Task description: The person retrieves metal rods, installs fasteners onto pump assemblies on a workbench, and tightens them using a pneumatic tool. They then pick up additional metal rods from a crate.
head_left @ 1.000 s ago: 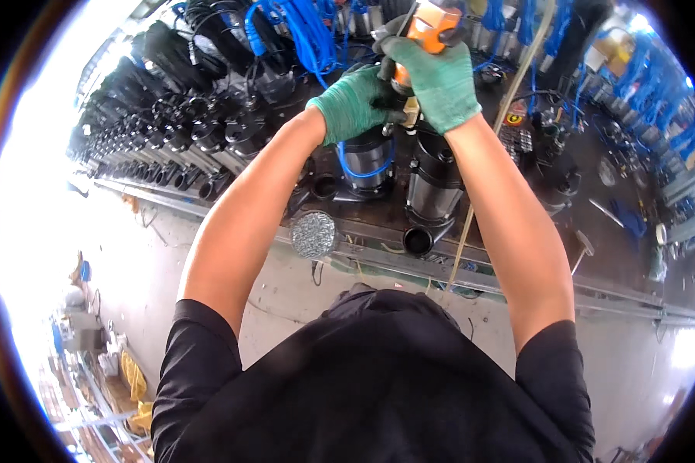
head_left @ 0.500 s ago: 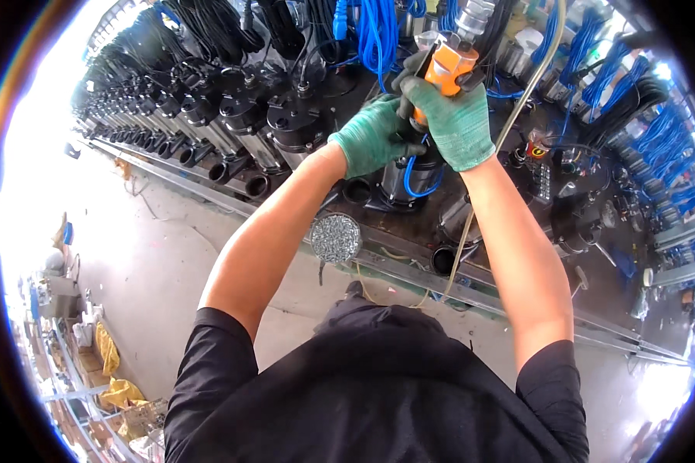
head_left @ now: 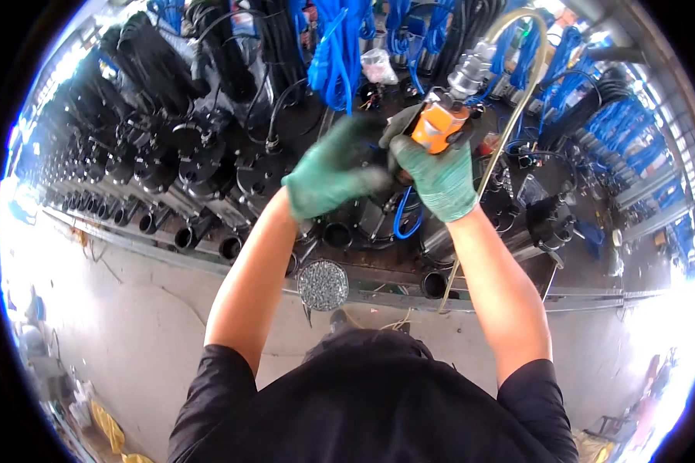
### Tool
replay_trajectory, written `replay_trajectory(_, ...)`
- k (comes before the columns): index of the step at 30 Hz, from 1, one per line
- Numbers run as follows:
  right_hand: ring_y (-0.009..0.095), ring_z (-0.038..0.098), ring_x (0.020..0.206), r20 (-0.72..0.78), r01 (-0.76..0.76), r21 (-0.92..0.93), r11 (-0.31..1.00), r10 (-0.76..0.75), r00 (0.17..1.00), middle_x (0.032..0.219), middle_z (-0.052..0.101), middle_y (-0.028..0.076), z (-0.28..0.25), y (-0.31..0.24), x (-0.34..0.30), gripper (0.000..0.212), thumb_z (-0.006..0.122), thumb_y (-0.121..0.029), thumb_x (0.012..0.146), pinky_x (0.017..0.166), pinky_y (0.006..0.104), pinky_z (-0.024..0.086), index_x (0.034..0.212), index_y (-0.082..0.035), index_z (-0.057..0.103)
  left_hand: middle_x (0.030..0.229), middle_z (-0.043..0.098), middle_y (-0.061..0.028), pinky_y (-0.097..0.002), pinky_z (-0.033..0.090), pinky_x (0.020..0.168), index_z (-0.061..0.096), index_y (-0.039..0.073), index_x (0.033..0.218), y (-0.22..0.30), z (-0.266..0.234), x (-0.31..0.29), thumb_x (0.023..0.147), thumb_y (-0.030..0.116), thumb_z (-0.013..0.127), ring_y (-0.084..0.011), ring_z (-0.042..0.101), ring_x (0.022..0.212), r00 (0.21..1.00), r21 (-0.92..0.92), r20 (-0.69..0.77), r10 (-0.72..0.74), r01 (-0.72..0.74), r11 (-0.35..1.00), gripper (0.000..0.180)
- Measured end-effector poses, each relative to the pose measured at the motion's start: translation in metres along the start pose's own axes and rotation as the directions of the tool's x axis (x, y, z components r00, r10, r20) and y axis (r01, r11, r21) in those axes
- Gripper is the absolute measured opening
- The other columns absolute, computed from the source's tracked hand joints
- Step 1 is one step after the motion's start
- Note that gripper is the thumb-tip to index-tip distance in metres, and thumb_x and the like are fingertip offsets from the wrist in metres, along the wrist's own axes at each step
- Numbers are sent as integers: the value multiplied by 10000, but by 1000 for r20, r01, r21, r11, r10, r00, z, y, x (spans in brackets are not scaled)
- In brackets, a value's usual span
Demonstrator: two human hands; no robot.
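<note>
My right hand (head_left: 439, 179), in a green glove with dark fingertips, grips an orange air wrench (head_left: 440, 127). A silver coupling (head_left: 471, 71) joins the wrench to a pale yellow hose (head_left: 510, 139). My left hand (head_left: 328, 174), gloved alike and blurred by motion, is to the left of the wrench. Its thumb and fingers look apart, with nothing seen between them. Below both hands stands a black-topped pump (head_left: 374, 220), with a blue cable loop (head_left: 407, 224) beside it. The wrench's working end is hidden behind my right hand.
A round dish of small metal fasteners (head_left: 323, 285) sits at the bench's near edge. Pumps with black cable bundles (head_left: 150, 69) line the left side. Blue cable bundles (head_left: 336, 58) stand at the back. Another pump (head_left: 544, 224) lies on its side at the right.
My left hand has drawn away to the left from the wrench and pump top. My right hand still holds the wrench, now slightly lower in the view. The whole view has shifted.
</note>
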State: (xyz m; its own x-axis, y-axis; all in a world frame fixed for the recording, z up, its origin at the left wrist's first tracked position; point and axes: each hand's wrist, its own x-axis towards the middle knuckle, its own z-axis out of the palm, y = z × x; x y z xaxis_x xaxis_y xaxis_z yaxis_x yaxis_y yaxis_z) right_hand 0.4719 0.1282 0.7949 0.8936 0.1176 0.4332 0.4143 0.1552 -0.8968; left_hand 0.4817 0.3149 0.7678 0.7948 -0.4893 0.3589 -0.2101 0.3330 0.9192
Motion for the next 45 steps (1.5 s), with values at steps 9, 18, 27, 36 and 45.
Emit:
replay_trajectory(9, 214, 521, 1273, 49, 236, -353, 905, -234, 971, 1377, 537, 82, -25, 68, 16, 540, 620, -278, 991, 1118, 379, 410, 1441, -70, 407, 1099, 652, -115, -409, 521, 941, 546, -34, 1232, 62, 78, 71, 890, 299, 766, -324, 671, 975, 988, 857, -51, 144, -31, 514, 525)
replay_trajectory(18, 351, 683, 969, 102, 326, -723, 609, -372, 922, 1054, 690, 143, -7, 29, 11, 476, 833, -172, 761, 860, 396, 564, 1152, -9, 616, 886, 585, -88, -448, 464, 929, 595, 73, 1150, 71, 53, 70, 922, 186, 652, -300, 591, 873, 962, 750, 222, 158, -272, 603, 260)
replay_trajectory(27, 221, 712, 800, -22, 91, -330, 940, -104, 994, 869, 713, 88, -2, 18, 12, 306, 786, -109, 805, 735, 283, 552, 1081, -53, 665, 810, 554, -59, -381, 493, 788, 581, 54, 1092, 64, 52, 66, 1041, 156, 566, -145, 534, 714, 968, 597, -10, 249, -194, 779, 115)
replay_trajectory(36, 140, 681, 806, 138, -53, -73, 996, 63, 988, 943, 723, 51, -10, -4, 4, 284, 756, -192, 891, 731, 268, 543, 1125, -46, 687, 1056, 671, -102, -320, 551, 839, 502, 9, 1341, -27, 27, -22, 822, 1, 739, -162, 644, 920, 944, 483, -268, 190, -39, 875, 571)
replay_trajectory(45, 156, 682, 696, 217, -68, 30, 997, 60, 974, 890, 702, 92, -17, 3, 8, 193, 699, -92, 909, 608, 263, 530, 1077, -10, 651, 1073, 748, -83, -302, 555, 854, 691, -2, 1217, -30, 31, -21, 898, 89, 776, -104, 671, 939, 960, 456, -189, -207, 273, 847, 342)
